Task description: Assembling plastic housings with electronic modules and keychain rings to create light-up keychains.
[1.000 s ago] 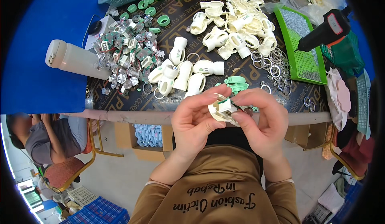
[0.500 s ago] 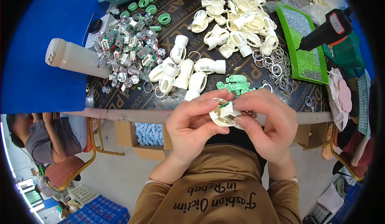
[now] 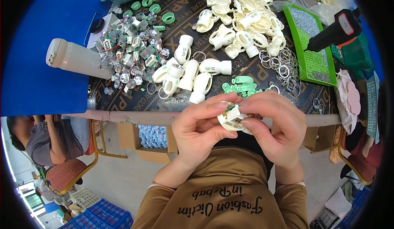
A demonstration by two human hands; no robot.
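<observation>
In front of me, at the table's near edge, my left hand (image 3: pixel 193 131) pinches a cream plastic shell (image 3: pixel 227 123) between thumb and fingers. My right hand (image 3: pixel 276 125) is closed on a small circuit module (image 3: pixel 234 113) with a white block and a green board edge. The module sits at the shell's open side; how deep it is seated I cannot tell. Fingers hide the module's right end. Just beyond my hands lie small green plastic pieces (image 3: pixel 244 86) and a group of assembled cream casings (image 3: pixel 189 74).
A heap of circuit modules with clear lenses (image 3: pixel 137 44) lies left, beside a whitish bottle (image 3: pixel 76 56). Cream shells (image 3: pixel 254 22) pile up at the back. Metal rings (image 3: pixel 284 71) lie right, near a green tray of screws (image 3: pixel 305 22) and a black electric screwdriver (image 3: pixel 334 30).
Both hands have shifted very slightly to the right with the shell and module. The grip looks the same, and the things on the table stay put.
</observation>
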